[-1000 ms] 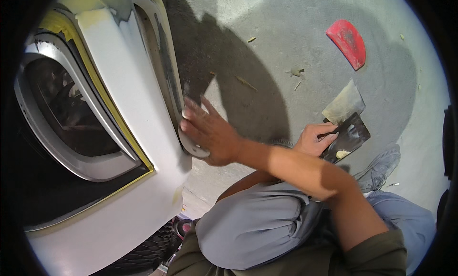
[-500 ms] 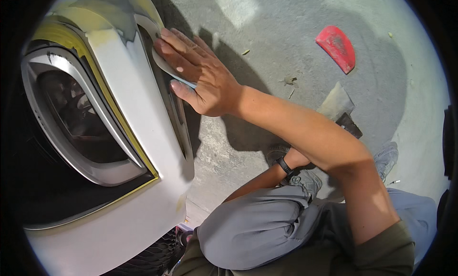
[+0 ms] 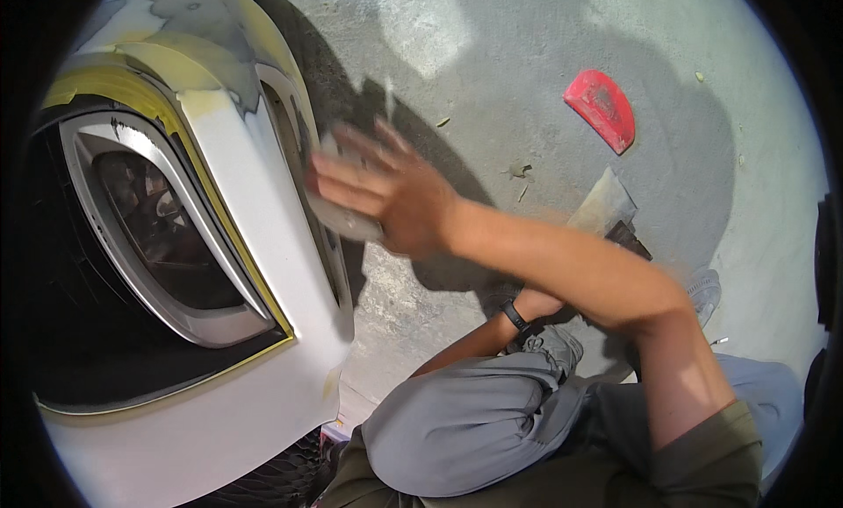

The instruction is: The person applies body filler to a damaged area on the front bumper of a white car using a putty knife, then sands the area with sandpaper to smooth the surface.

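Note:
My right hand, blurred by motion, has its fingers spread over a thin pale sanding disc, whose edge shows below the palm. The hand is at the right side of the white car bumper, next to a long slot; whether the disc touches it I cannot tell. My left hand, with a dark band at the wrist, reaches under my right forearm, which hides its fingers. Beyond the forearm, a flat beige piece and a dark block-like piece show; whether the left hand holds them is hidden.
A silver-framed lamp opening in the bumper is edged with yellow masking tape. Grey and yellowish patches mark its top. A red half-round piece lies on the concrete floor, near small scraps. My shoe is below.
My right hand with the sanding disc has moved away from the bumper's slot, down and to the right. The view has shifted slightly. My left hand stays under the right forearm.

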Demonstrator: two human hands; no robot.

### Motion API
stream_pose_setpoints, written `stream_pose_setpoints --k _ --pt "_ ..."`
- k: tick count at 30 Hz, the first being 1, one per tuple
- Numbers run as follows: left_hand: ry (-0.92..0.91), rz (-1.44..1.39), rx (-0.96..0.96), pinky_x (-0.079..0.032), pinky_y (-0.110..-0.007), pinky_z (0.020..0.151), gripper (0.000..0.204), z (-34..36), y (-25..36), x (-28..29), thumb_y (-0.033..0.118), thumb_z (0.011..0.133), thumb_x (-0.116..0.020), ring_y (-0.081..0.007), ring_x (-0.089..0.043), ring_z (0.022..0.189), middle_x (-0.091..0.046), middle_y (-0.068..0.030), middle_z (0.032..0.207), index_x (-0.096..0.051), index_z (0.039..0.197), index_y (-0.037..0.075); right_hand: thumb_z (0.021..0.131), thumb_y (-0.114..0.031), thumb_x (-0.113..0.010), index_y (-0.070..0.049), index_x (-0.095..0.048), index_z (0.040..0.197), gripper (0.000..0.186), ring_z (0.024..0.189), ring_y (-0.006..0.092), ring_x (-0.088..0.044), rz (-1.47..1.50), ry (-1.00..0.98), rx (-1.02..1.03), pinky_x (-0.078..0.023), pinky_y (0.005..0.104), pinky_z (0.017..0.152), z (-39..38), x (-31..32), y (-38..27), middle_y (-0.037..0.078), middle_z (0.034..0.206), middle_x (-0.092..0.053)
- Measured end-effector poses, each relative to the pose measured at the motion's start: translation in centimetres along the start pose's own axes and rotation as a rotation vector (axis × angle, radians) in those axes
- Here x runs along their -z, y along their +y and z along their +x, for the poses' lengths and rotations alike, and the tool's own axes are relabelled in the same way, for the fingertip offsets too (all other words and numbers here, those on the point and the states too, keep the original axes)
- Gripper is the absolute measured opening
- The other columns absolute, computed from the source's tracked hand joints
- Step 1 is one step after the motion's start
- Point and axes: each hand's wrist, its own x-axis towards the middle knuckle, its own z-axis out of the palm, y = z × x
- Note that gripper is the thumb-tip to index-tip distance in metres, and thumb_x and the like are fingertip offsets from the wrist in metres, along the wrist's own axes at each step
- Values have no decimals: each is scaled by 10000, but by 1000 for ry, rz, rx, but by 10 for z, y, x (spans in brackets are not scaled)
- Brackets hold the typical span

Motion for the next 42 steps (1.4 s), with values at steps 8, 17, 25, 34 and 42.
stream_pose_setpoints --k 8,17,25,34,42 --pt "71 -130 144 -548 -394 948 343 10 19 -5 166 1000 -682 -279 -697 1089 -743 -127 1160 -639 1293 -7 968 -403 -608 -301 -308 1636 739 1615 285 -76 -113 167 -64 -81 662 1274 24 26 19 -100 1747 -116" --pt "78 -41 68 -548 -352 915 292 16 43 0 97 993 -650 -192 -682 1085 -725 -143 1204 -642 1262 -18 1071 -394 -409 -232 -191 1671 659 1606 289 -138 57 256 -244 -94 549 1310 26 25 24 -3 1750 -132" --pt "196 207 -297 -530 -327 906 372 10 0 -15 126 975 -695 -178 -672 1035 -728 -113 1183 -652 1326 11 1121 -368 -348 -80 20 1669 720 1601 384 -59 644 495 -169 -173 435 1296 83 2 10 191 1739 -20" --pt "114 -222 113 -417 -253 693 257 14 29 -5 110 996 -676 -84 -518 809 -627 -27 965 -675 1193 -56 1010 -166 -585 -54 64 1658 925 1564 465 -157 812 207 -225 -193 533 1276 -41 -54 -95 278 1711 7" --pt "9 -122 161 -544 -296 855 266 16 49 8 87 988 -645 -135 -669 988 -736 -117 1178 -689 1230 -15 1054 -356 -521 53 -78 1633 835 1543 419 -270 101 643 -600 -221 483 1274 15 34 21 302 1670 -225"
